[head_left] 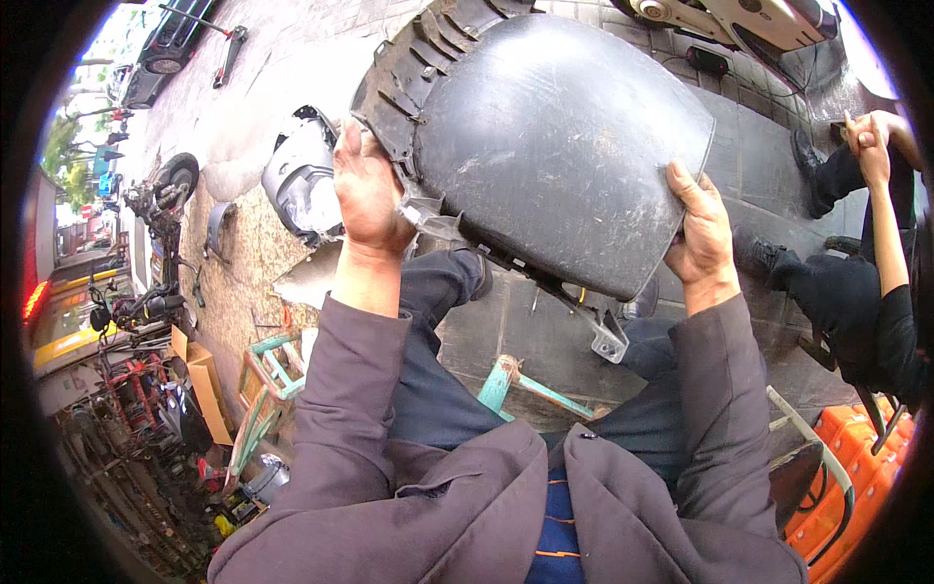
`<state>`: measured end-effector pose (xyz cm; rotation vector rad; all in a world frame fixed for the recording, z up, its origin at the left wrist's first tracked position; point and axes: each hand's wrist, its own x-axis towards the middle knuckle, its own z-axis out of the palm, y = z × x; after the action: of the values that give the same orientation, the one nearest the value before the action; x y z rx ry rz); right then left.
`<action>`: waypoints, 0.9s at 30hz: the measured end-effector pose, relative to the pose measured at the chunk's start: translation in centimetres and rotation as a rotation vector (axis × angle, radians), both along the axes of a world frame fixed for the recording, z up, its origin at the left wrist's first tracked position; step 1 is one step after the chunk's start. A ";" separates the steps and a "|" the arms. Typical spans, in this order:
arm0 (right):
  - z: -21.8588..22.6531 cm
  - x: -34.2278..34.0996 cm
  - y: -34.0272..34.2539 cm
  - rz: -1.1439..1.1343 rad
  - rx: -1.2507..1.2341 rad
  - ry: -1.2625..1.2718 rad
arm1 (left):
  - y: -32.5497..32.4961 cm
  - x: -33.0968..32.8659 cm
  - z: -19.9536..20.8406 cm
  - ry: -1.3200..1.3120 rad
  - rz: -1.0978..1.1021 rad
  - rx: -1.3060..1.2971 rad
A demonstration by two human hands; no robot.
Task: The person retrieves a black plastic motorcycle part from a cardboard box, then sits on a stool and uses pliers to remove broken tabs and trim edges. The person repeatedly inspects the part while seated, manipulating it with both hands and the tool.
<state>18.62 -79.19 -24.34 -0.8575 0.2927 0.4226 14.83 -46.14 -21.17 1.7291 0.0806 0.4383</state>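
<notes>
A large, curved black plastic panel (pixel 555 146), scuffed on its smooth face, is held up in front of me. It looks like a vehicle body part, with a ribbed edge (pixel 413 83) along the left and metal brackets (pixel 610 343) at its lower edge. My left hand (pixel 370 195) grips it at the ribbed left edge, its fingers partly hidden behind. At the right edge my right hand (pixel 700 234) holds on, thumb over the front face and fingers largely out of sight behind it.
A grey and black plastic part (pixel 304 180) lies on a worn board (pixel 248 263) at left. Green-painted wooden stools (pixel 501 380) stand near my legs. Another person (pixel 856 282) sits at right, hands together. Orange crates (pixel 856 467) are at lower right; a motorbike (pixel 151 263) is far left.
</notes>
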 end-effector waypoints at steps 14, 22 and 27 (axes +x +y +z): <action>-1.1 -0.2 0.2 -0.111 0.196 0.026 | -3.1 -1.8 -1.1 0.119 -0.202 -1.137; -4.0 1.0 -0.5 -0.029 -1.196 -0.038 | -5.1 -1.2 0.5 0.184 -0.020 -0.877; -1.6 0.7 0.3 -0.037 -0.456 0.017 | -7.6 -1.8 -2.8 0.192 0.010 -0.425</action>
<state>19.29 -78.88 -25.99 -1.2920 0.4291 0.3331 13.07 -53.73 -23.94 1.3465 0.2999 0.2396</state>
